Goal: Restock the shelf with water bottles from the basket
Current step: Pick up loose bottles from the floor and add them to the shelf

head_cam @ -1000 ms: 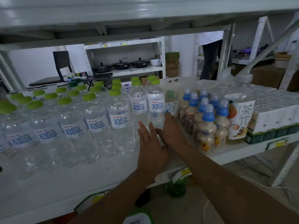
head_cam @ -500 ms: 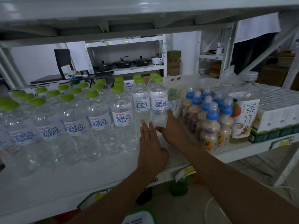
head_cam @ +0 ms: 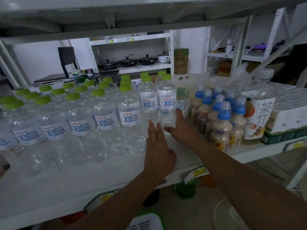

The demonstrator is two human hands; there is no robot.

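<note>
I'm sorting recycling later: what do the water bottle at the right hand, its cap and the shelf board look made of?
Water bottle: thin clear plastic, glossy; you can see through it, and its moulded ribs catch the light.
Cap: opaque lime-green plastic, apparently smooth.
Shelf board: white with a smooth, dull finish, probably painted metal or laminate; the picture cannot settle which.

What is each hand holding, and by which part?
The right hand grips the rightmost water bottle low, near its base. The left hand is flat, fingers straight, and holds nothing.
</note>
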